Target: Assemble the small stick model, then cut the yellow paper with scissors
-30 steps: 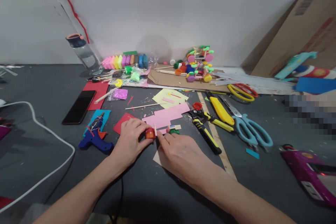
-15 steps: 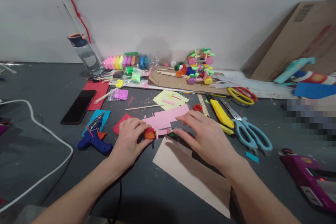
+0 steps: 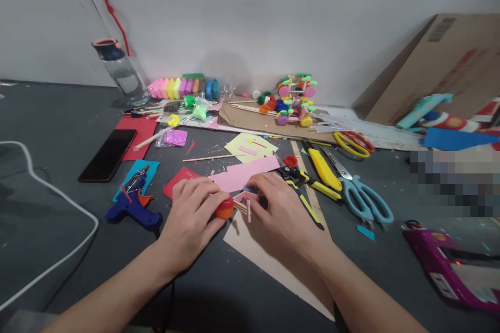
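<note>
Since the earlier frame, your right hand (image 3: 278,209) has curled inward. Your left (image 3: 192,212), thumb and fingers narrowly parted, pinches the smooth, round red-and-orange caps (image 3: 224,208); slim wooden sticks (image 3: 241,207) seemingly join them. Your right's bent fingers hold the flat pink strip (image 3: 247,195).

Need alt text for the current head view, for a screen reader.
Left hand holds a red-and-orange cap piece with small sticks attached; right hand grips the pink strip beside it. Around them on a dark table: glue gun, phone, pliers, blue-handled scissors.
</note>
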The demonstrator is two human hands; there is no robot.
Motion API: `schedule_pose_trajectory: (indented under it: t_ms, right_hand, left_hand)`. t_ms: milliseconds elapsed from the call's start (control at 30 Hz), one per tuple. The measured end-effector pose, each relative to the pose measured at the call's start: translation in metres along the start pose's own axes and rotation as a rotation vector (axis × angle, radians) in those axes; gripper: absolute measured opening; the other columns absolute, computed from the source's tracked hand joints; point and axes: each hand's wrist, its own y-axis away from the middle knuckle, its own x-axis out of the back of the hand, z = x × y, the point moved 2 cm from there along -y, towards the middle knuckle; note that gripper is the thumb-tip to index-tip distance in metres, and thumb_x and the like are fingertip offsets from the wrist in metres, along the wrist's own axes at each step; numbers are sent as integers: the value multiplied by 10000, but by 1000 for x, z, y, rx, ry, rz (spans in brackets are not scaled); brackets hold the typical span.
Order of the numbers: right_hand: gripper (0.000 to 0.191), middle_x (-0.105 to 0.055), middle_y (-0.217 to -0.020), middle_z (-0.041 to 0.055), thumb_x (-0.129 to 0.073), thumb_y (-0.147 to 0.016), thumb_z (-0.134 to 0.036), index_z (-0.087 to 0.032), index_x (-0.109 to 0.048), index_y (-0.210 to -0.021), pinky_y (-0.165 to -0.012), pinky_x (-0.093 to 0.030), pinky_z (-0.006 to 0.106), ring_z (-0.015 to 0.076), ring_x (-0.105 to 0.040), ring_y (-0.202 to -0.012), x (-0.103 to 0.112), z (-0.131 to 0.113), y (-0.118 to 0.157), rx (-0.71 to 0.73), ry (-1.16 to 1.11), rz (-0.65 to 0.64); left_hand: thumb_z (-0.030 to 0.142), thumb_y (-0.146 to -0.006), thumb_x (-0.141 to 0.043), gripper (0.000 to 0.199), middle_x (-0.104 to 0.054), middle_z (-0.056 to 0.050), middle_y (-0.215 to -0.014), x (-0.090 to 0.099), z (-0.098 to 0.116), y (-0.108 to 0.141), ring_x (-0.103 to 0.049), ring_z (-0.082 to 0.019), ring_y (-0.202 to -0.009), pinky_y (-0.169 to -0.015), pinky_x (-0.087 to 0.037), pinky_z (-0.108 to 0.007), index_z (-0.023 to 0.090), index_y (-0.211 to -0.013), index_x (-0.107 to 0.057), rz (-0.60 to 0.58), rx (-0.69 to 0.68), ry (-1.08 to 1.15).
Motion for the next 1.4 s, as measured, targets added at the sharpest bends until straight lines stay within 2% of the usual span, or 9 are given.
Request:
schedule_pose_trajectory:
  t_ms: [267,767,933,1067,1267,1400]
  right_hand:
    - [131,-626,-956,56,-541,-839,-91,-195,-578,-909,-779,-421,323,196,-555,-888,-4,-1,-1,-76,-61,5]
    - [137,-650,-950,61,-519,-855,-103,-184,-605,-925,-770,-413,315,185,-565,-837,-6,1,-2,-96,-100,13]
    - [134,-650,-901,64,-508,-855,-104,-180,-614,-885,-744,-412,318,185,-562,-795,-9,0,-3,-85,-101,39]
    - [212,-644,-798,51,-466,-907,-132,-189,-610,-762,-733,-423,317,184,-565,-752,-5,4,-5,-44,-119,59]
    - [155,-688,-1007,74,-501,-958,-237,-186,-647,-969,-829,-479,336,206,-622,-949,15,22,-8,21,-145,167]
    - [159,-654,-1144,82,-620,-903,-241,-201,-660,-1052,-966,-460,386,226,-581,-1095,20,19,-8,197,-116,87]
  left_hand:
    - [183,-889,-633,153,-682,-90,-970,1,3,-2,-539,-259,-1025,-905,-330,-421,153,-1038,-633,13,-75,-36]
    - [169,-878,-641,153,-694,-76,-962,1,5,-1,-557,-260,-1004,-903,-323,-427,152,-1029,-636,21,-76,-36]
    - [166,-876,-643,171,-697,-72,-980,1,6,-1,-558,-259,-1011,-911,-325,-428,165,-1046,-629,1,-70,-47]
    - [175,-875,-646,171,-691,-70,-992,0,3,0,-558,-256,-1024,-918,-333,-428,177,-1045,-628,-11,-21,-5]
    - [205,-871,-658,189,-679,-67,-1042,-6,-9,0,-545,-250,-1060,-934,-364,-420,190,-1055,-621,-59,114,69]
    - [247,-866,-670,196,-678,-55,-1030,-11,-14,1,-548,-240,-1045,-926,-386,-413,197,-1048,-615,-110,166,97]
